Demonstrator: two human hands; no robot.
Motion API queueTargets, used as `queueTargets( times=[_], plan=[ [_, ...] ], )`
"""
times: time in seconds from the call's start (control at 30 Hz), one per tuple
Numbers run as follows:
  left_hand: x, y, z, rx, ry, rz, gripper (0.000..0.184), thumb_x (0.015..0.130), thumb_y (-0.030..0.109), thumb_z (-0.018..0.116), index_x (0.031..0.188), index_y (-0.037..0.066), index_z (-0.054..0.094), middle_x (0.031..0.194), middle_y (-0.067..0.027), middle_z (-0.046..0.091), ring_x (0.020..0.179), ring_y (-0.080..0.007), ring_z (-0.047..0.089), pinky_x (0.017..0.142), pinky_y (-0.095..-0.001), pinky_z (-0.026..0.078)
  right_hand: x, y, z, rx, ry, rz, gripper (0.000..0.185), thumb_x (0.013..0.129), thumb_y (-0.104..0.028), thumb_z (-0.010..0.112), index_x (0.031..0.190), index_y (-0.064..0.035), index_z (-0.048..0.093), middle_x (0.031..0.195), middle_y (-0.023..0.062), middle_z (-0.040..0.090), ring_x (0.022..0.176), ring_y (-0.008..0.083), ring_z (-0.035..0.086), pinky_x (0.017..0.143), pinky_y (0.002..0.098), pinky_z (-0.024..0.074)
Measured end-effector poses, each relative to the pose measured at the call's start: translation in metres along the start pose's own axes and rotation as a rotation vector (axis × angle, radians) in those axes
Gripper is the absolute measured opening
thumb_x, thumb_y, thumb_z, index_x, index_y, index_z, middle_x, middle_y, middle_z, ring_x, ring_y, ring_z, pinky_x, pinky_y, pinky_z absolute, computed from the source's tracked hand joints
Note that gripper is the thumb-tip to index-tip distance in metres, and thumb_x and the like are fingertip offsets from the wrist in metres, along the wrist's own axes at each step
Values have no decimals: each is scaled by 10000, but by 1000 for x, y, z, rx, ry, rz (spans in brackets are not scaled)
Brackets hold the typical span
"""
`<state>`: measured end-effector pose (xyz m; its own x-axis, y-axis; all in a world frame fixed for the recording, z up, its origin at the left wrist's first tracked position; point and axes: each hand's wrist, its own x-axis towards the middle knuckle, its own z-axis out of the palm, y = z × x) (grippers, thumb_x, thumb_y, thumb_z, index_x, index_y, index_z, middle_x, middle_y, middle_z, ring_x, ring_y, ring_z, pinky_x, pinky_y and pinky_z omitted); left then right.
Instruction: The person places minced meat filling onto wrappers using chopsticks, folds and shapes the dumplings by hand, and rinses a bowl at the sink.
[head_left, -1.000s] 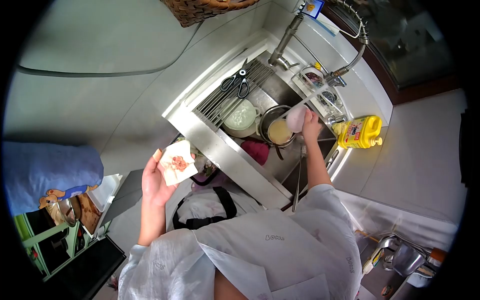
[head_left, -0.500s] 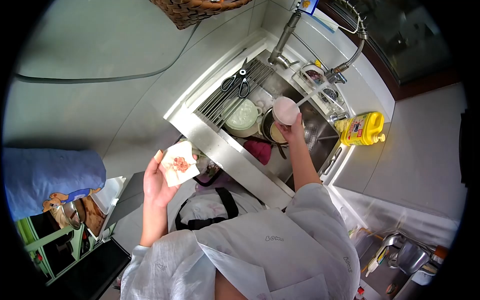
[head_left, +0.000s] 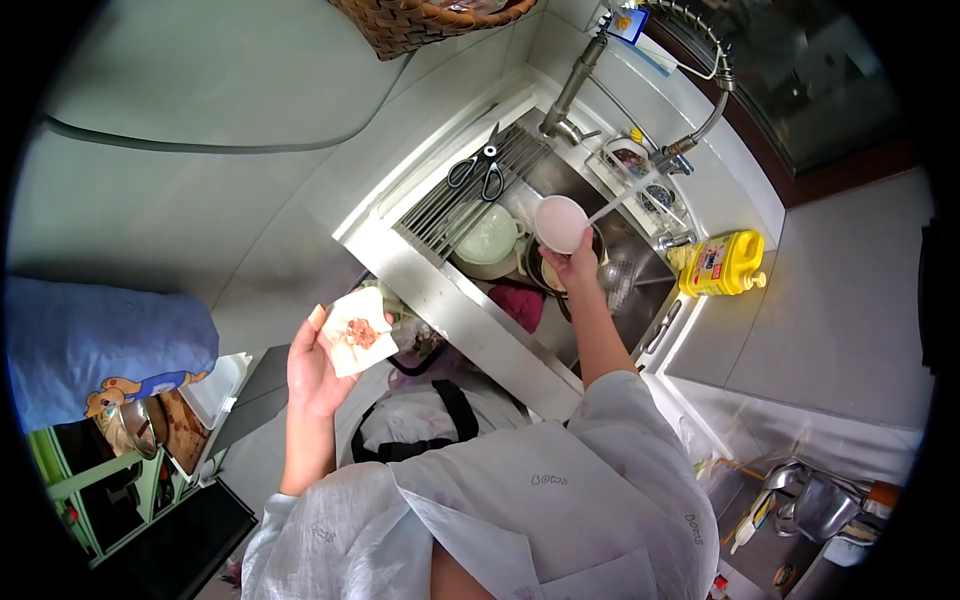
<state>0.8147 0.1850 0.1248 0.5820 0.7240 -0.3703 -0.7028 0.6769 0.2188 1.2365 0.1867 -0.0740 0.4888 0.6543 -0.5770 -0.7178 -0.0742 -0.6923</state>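
On my left hand (head_left: 312, 362) lies a pale, flat square wrapper (head_left: 359, 352) with minced pinkish filling (head_left: 357, 333) at its middle, gripped at its edge by the fingers and thumb. My right hand (head_left: 572, 268) grips a small pale pink bowl (head_left: 561, 223) above the sink. Under the bowl, partly hidden, a metal pot (head_left: 537, 272) stands in the sink. Water streams from the faucet (head_left: 675, 158) towards the bowl's right side. A pale green bowl (head_left: 487, 236) sits left of the pot, and a dark pink cloth (head_left: 518, 305) lies below it.
Black-handled scissors (head_left: 480, 172) rest on the drying rack (head_left: 443, 208) over the sink. A yellow detergent bottle (head_left: 722, 264) stands on the right ledge. A woven basket (head_left: 400, 30) hangs at the top. Metal kitchenware (head_left: 822, 508) is at lower right, a blue cloth (head_left: 110, 345) at left.
My right hand has carried the pink bowl left, out of the main path of the water stream, and tilted it more upright. My left hand still holds the wrapper, almost unmoved.
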Motion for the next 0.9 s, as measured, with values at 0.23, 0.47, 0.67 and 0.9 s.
queueTargets(
  times=[0.23, 0.47, 0.67, 0.9],
  plan=[
    [-3, -1, 1, -21, 55, 15, 577, 1001, 341, 301, 1384, -90, 325, 1352, -277, 448, 1244, -446, 446, 1038, -506, 392, 33, -47, 85, -103, -147, -225, 536, 996, -485, 302, 1303, -64, 427, 1152, 167, 597, 912, 313, 653, 658, 453, 599],
    [-9, -4, -5, -51, 85, 80, 565, 1001, 340, 311, 1375, -83, 343, 1348, -267, 458, 1240, -445, 452, 1044, -500, 388, 123, -116, 118, -178, -123, -170, 518, 995, -489, 308, 1247, -71, 481, 1075, 151, 638, 841, 299, 662, 638, 451, 601],
    [-13, -7, -16, -51, 128, 135, 561, 1004, 339, 308, 1360, -91, 358, 1346, -272, 458, 1232, -443, 461, 1045, -506, 385, 123, -132, 117, -301, -150, -188, 571, 987, -527, 280, 1294, -82, 463, 1132, 154, 626, 908, 323, 657, 687, 474, 592],
    [-12, -22, -20, -108, 143, 135, 568, 1004, 342, 304, 1356, -100, 357, 1336, -277, 466, 1228, -441, 466, 1046, -513, 383, 121, -134, 124, -168, -268, -147, 525, 999, -477, 332, 1323, -76, 432, 1220, 156, 574, 1026, 360, 609, 813, 520, 558]
  ],
)
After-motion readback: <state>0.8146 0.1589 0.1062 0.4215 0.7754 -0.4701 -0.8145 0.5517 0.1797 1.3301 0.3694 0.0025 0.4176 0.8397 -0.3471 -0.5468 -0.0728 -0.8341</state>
